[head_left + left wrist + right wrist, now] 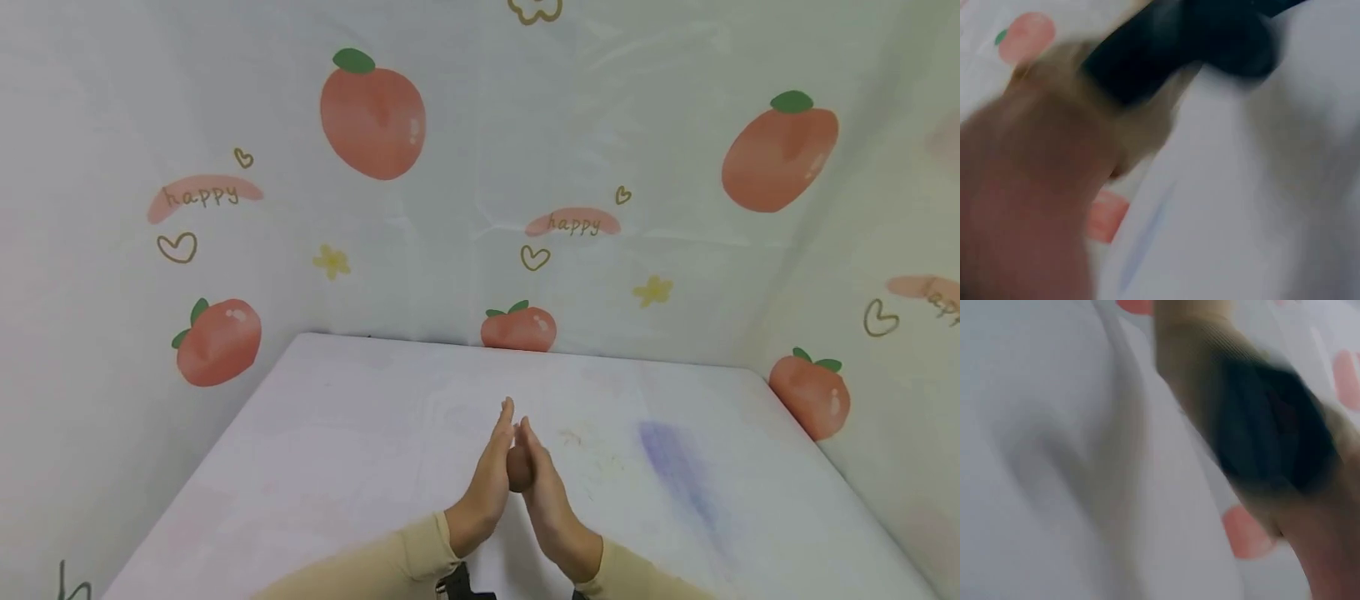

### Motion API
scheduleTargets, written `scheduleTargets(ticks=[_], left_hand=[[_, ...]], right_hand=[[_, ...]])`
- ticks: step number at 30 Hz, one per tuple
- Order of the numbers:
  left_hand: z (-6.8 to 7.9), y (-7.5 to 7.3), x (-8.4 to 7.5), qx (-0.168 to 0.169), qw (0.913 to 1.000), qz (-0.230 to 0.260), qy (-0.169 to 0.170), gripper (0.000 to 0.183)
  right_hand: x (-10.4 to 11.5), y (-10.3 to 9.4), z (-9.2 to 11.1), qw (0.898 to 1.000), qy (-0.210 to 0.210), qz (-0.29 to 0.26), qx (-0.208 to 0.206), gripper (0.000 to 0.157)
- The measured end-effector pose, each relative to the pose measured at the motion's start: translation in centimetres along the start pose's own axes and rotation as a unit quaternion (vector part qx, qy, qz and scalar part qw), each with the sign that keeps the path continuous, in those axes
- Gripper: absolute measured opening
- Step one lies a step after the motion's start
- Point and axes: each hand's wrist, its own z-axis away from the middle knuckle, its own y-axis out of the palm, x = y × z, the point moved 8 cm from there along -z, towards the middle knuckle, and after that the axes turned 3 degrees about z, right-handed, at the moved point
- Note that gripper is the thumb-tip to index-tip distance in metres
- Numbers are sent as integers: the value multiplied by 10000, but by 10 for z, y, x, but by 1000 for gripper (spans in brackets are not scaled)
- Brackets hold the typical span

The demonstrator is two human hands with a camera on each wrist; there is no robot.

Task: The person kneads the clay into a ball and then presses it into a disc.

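A small brown ball [519,471], which looks like clay or dough, sits between the two palms in the head view. My left hand [483,483] presses on its left side with fingers straight and pointing up and away. From the other side my right hand [549,492] presses with its palm, fingers also straight, so that the fingertips of both hands come close together above the ball. Both hands are over the table. The wrist views are blurred and show bare skin, a beige sleeve [1147,128] and a dark wrist strap [1272,428], with the ball hidden.
The white table [360,417] fills the lower part of the head view. A blue-purple smear [678,467] marks its right side, and faint brownish marks [573,437] lie beyond the hands. White sheeting [465,150] printed with peaches surrounds the table's back and sides.
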Motion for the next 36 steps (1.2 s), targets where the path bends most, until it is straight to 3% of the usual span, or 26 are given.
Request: scheduleTargets(ticks=[3,7,9,11,15,17,22,28,34,36], left_hand=[[-2,-5,-1,-295,9996,37,-27,60],[7,7,2,44,10000,-71,-54,60],[9,10,0,103,9999,-73,94,60],[5,5,-1,-108,9999,16,115,60],[-4,-14,5,-763,9968,183,-183,60],[-2,-11,9,-714,9967,270,-285,60],[7,4,7,-325,9989,332,-67,59],[-3,-16,5,-1109,9925,493,-128,61],[16,10,5,-339,9979,545,52,59],[21,15,1,-232,9983,512,127,60]], right_hand=[[-5,5,4,9999,74,-35,135,64],[-3,-1,1,9998,-94,-110,-133,63],[-2,-3,2,9996,-162,-112,-203,61],[-2,0,4,9997,-175,-85,-116,59],[-3,9,12,9998,-132,-92,113,61],[-4,8,12,9998,-133,-74,90,62],[-3,2,8,9997,-106,-145,-189,62],[4,13,12,9997,-214,-89,9,67],[15,2,1,9984,-546,-109,-113,61],[17,-1,-4,9981,-607,-91,-52,60]])
